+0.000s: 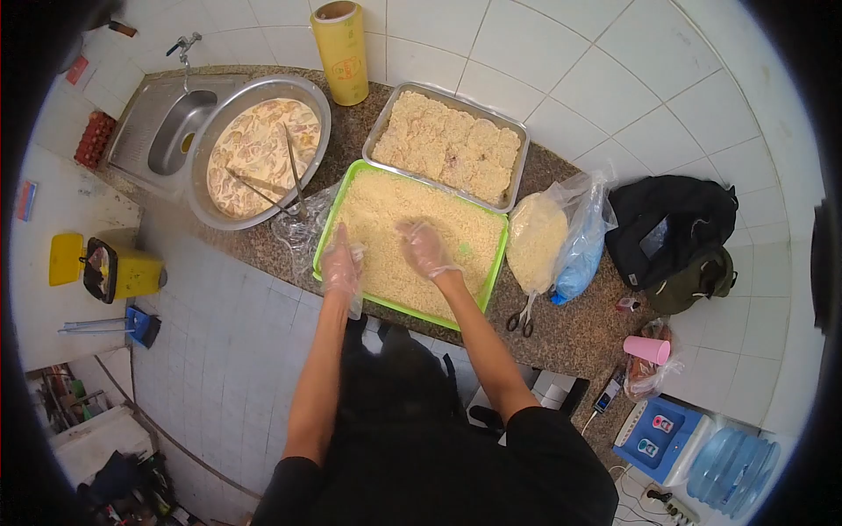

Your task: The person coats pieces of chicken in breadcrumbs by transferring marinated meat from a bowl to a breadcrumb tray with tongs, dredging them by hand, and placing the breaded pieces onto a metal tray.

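A bright green tray [501, 254] holds a thick layer of pale breadcrumbs [399, 285]. My left hand [340, 266], in a clear plastic glove, is over the tray's left side with its fingers stretched out. In a matching glove, my right hand [424, 249] rests palm down on the crumbs near the middle, its fingers apart and their tips partly sunk in. Behind the green tray, a metal tray [523, 167] is filled with crumb-coated pieces [452, 145]. On the left, a large metal bowl [322, 105] contains pieces in creamy liquid [254, 153], with metal tongs [294, 171] leaning in it.
A yellow roll of wrap [342, 57] stands by the wall. Right of the tray lie a bag of crumbs [537, 241], scissors [521, 322], a blue plastic bag [579, 272] and a black bag [671, 223]. A sink [180, 131] is at far left; a yellow bin [136, 272] stands below.
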Action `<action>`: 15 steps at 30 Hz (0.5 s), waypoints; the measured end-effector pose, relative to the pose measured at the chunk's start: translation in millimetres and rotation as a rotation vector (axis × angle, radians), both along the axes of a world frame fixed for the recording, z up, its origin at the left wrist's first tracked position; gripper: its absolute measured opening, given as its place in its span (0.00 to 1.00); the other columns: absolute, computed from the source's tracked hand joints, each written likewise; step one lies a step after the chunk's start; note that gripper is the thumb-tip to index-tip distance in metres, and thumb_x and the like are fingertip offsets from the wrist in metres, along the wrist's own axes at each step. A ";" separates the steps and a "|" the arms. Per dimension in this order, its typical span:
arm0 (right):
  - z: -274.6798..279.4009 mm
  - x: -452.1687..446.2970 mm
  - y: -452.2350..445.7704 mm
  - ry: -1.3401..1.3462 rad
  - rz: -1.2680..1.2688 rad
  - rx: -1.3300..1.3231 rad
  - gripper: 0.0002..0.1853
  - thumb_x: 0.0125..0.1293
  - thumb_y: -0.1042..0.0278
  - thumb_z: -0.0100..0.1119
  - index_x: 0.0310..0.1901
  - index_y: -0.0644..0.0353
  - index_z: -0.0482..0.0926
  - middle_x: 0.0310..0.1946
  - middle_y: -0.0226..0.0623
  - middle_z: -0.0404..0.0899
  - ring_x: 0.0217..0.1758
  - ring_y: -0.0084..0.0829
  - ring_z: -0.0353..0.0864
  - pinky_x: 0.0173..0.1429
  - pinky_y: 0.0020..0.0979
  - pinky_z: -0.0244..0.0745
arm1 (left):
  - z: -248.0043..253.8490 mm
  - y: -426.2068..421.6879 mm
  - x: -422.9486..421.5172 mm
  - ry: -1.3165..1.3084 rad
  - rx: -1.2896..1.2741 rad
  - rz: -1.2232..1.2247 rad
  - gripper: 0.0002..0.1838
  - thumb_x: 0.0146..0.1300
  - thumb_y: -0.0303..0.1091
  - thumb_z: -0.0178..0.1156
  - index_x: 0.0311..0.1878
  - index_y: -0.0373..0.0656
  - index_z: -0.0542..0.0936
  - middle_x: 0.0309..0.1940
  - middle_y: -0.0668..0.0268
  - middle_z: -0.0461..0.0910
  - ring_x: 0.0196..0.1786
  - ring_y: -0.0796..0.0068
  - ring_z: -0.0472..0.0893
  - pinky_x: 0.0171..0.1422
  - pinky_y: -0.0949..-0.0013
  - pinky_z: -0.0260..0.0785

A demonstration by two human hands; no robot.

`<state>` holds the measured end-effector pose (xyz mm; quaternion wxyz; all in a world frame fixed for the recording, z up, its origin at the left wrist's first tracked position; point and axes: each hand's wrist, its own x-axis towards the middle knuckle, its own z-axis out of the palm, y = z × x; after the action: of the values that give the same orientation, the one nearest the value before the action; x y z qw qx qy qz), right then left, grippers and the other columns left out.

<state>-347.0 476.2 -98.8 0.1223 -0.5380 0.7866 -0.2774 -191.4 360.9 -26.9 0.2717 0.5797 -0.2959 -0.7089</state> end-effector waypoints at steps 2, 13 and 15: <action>23.8 10.4 -8.6 0.076 0.057 -0.026 0.13 0.66 0.65 0.61 0.49 0.59 0.85 0.41 0.50 0.84 0.48 0.51 0.82 0.54 0.48 0.78 | -2.7 -0.2 4.3 0.032 -0.018 0.011 0.24 0.73 0.56 0.64 0.29 0.48 0.76 0.17 0.74 0.69 0.13 0.83 0.60 0.17 0.74 0.49; 58.7 -46.7 33.2 -0.487 -0.238 0.177 0.11 0.64 0.60 0.62 0.40 0.56 0.87 0.35 0.49 0.87 0.40 0.49 0.86 0.47 0.46 0.80 | -21.4 -9.6 10.8 0.278 0.165 -0.135 0.24 0.75 0.64 0.55 0.35 0.52 0.75 0.23 0.73 0.74 0.19 0.83 0.69 0.21 0.75 0.60; 59.5 -47.1 33.5 -0.394 -0.196 0.299 0.12 0.64 0.60 0.63 0.43 0.56 0.88 0.38 0.49 0.88 0.42 0.50 0.87 0.49 0.45 0.80 | -25.3 -12.2 2.3 0.356 0.209 -0.100 0.25 0.74 0.65 0.55 0.35 0.52 0.73 0.24 0.69 0.76 0.19 0.79 0.70 0.21 0.73 0.62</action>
<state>-394.1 509.7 -39.3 0.3235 -0.3708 0.8283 -0.2680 -189.1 348.7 -52.2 0.2226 0.4550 -0.1964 -0.8396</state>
